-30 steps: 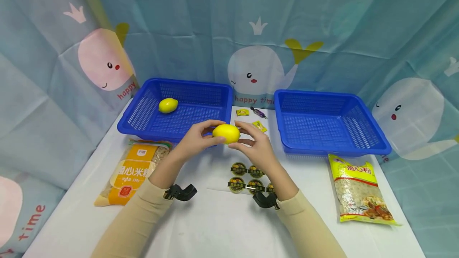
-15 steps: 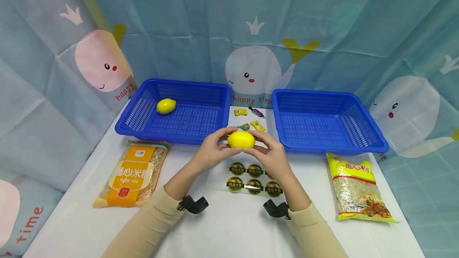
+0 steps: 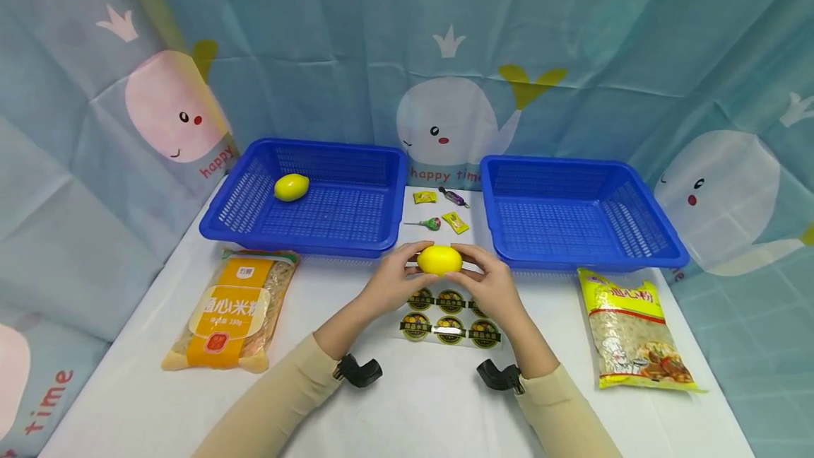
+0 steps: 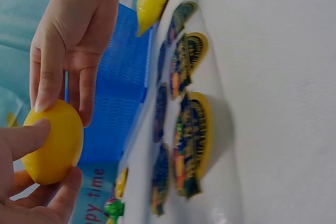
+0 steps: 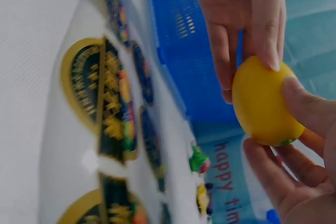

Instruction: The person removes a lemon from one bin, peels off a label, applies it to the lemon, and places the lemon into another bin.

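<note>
A yellow lemon [image 3: 440,261] is held up between both hands over the middle of the table. The left hand [image 3: 396,280] grips one end with thumb and fingers; the right hand [image 3: 488,281] grips the other end the same way. In the left wrist view the lemon [image 4: 55,142] shows both thumbs on its near side. From the right wrist the lemon [image 5: 265,103] has a small green mark at its lower end. Below the hands lies a clear sheet of round black-and-gold stickers [image 3: 450,329], its upper part partly hidden by the hands.
A second lemon [image 3: 292,187] lies in the left blue basket [image 3: 299,240]. Another blue basket [image 3: 588,260] stands at right. Between them are a lollipop [image 3: 433,223] and several wrapped candies [image 3: 455,222]. An orange bag [image 3: 232,313] lies left, a yellow bag [image 3: 639,334] right.
Both hands have moved the lemon to the right and nearer the body, uncovering the lollipop. Both hands keep their hold on the lemon throughout.
</note>
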